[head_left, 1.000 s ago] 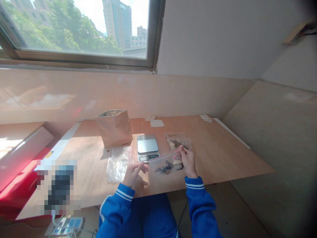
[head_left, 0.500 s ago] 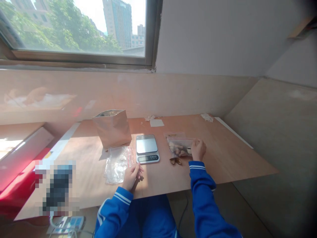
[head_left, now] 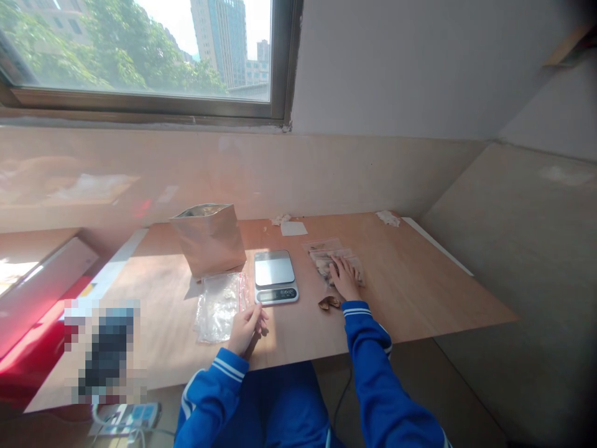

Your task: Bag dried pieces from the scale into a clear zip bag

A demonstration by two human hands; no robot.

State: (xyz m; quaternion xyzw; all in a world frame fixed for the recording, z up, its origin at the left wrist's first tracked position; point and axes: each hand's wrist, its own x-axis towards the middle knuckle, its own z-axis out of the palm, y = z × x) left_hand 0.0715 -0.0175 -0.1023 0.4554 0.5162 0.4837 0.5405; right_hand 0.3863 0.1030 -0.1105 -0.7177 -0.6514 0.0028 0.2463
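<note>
My right hand (head_left: 346,279) lies palm down with fingers spread on a clear zip bag (head_left: 319,264) of brownish pieces. Another zip bag's edge (head_left: 333,243) shows just behind it. Close to the wrist, a few loose dried brown pieces (head_left: 329,303) rest on the table. My left hand (head_left: 244,328) is by the front edge of a kitchen scale (head_left: 274,269), empty, its fingers loosely bent and apart. Nothing sits on the scale's plate. To that hand's left is a stack of clear zip bags (head_left: 218,306) with red seal lines.
A brown stand-up pouch (head_left: 212,242) stands with its mouth open behind the clear bags. White paper (head_left: 293,228) and crumpled tissue (head_left: 388,218) lie along the back. A blurred-out dark object (head_left: 106,348) is on the left, above a power strip (head_left: 135,418).
My right hand has let go of the zip bag's right end and moved left onto it. The bag now lies flatter. My left hand has stayed by the scale.
</note>
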